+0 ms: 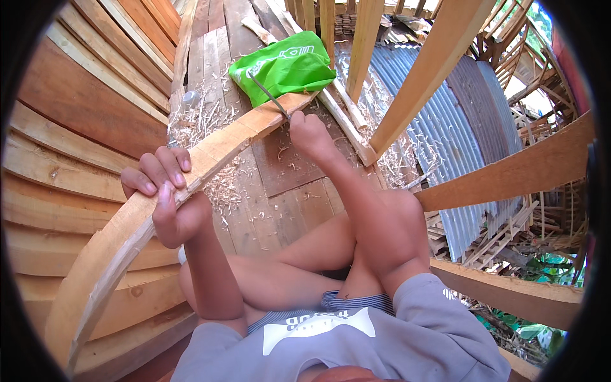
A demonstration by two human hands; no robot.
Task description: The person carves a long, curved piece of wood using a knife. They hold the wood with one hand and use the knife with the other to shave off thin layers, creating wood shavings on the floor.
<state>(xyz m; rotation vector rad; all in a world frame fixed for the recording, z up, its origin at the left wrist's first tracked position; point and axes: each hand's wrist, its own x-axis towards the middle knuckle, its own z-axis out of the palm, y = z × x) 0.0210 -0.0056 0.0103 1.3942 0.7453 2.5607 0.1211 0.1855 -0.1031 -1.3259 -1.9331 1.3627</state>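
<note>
A long wooden beam (219, 149) slants across in front of me, from the lower left up to the green bag. Its top face is smooth, while the side edge looks rough and pale. My left hand (167, 184) grips it around the middle, fingers over the far side and thumb on the near side. Near the beam's far end, my right hand (310, 134) is closed in a fist around a knife (270, 95), its handle hidden in the fingers. The thin dark blade points up and left, lying across the beam's end in this view.
A bright green bag (283, 67) lies at the beam's far end. Curled wood shavings (223, 188) litter the plank floor (248, 219). A plank wall (83, 124) rises at left. Upright posts (433, 70) and corrugated metal sheets (439, 146) are at right.
</note>
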